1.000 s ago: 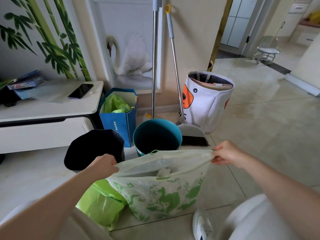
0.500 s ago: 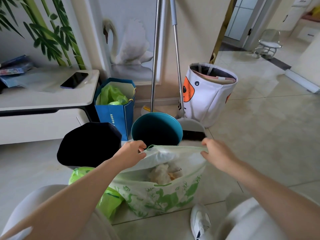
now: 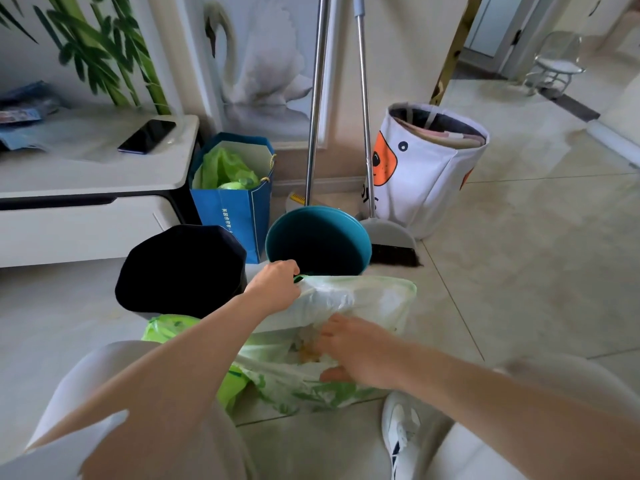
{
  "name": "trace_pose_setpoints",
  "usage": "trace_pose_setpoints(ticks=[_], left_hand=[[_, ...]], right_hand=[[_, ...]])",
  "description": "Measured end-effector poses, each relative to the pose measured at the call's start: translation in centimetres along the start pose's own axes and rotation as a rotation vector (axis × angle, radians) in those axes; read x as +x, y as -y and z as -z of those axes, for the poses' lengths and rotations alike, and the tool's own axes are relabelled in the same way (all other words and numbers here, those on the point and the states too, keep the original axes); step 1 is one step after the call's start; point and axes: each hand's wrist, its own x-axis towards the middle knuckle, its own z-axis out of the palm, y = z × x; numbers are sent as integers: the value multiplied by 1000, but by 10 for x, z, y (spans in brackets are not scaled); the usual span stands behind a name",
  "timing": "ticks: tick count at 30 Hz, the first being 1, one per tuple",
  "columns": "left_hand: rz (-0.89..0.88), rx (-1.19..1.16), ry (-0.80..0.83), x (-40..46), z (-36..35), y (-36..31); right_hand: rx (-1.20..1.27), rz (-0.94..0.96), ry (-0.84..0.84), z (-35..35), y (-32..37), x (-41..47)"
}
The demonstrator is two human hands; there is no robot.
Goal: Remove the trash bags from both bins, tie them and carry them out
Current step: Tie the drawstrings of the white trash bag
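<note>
A white trash bag with green leaf print stands on the floor in front of me, its mouth open, with crumpled trash showing inside. My left hand grips the bag's far left rim. My right hand lies over the bag's near side with fingers spread and thumb below; its outline is blurred. A bright green trash bag lies on the floor to the left, partly hidden by my arm. Behind both stand the black bin and the teal bin; neither shows a liner.
A blue paper bag with green plastic inside stands behind the bins. A broom and a metal pole lean on the wall beside a white fabric basket. A phone lies on the low white cabinet at left. Tiled floor stretches to the right.
My right hand let go of the bag's right rim and moved to its near side. My left hand slid right along the rim, and the mouth narrowed.
</note>
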Motion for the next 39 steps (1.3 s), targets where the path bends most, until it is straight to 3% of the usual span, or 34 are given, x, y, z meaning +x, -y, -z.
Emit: trace_pose_setpoints(ticks=[8,16,22,27,31,37,39], left_hand=[[70,-106,89,5,-6,2],[2,-150,46,2,8,-11],[5,-281,-132,-10,29,-24],[-52,-297,-126,-28,43,-38],[-92,-378,-179,-42,62,-52],[-258,-762,-427,-72,100,-76],[-312,-816,-425,-81,106,-79]], right_hand=[[-5,55,146,-5,4,11],[-39,-68,-51,6,-4,25],[-23,-213,-232,37,-19,10],[37,-367,-325,61,-22,-9],[156,-396,-541,78,-34,-28],[484,-304,-1238,118,-32,-77],[616,-287,-1320,123,-28,-85]])
